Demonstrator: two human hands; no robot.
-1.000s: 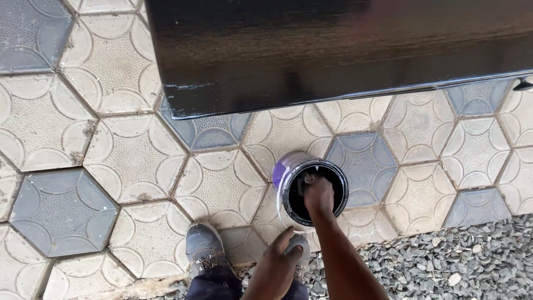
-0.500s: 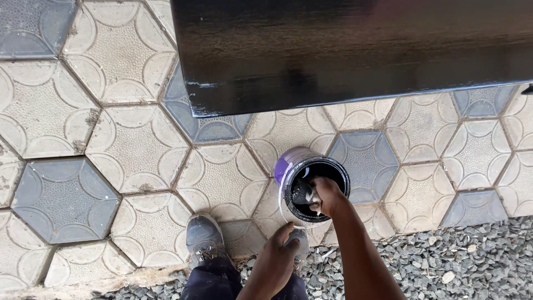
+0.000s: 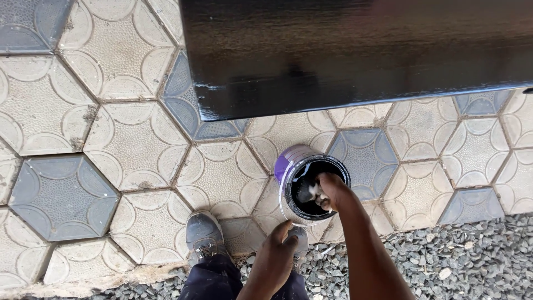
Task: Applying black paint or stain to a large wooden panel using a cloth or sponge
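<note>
Your right hand [image 3: 332, 191] dips into the open paint can [image 3: 311, 183] on the paving [image 3: 133, 144] below the black panel [image 3: 355, 50], grip closed on a pale rag [image 3: 315, 193]; likely soft, slippery; left hand [image 3: 276, 256] loose, empty.

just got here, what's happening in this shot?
A person stands on hexagonal paving, looking down at an open paint can with purple sides and black paint inside. The right hand is dipped into the can's mouth, holding something pale, perhaps a rag or brush; which, I cannot tell. The left hand hangs free near the knee, holding nothing. Above the can sits a large glossy black panel. Gravel borders the paving.
</note>
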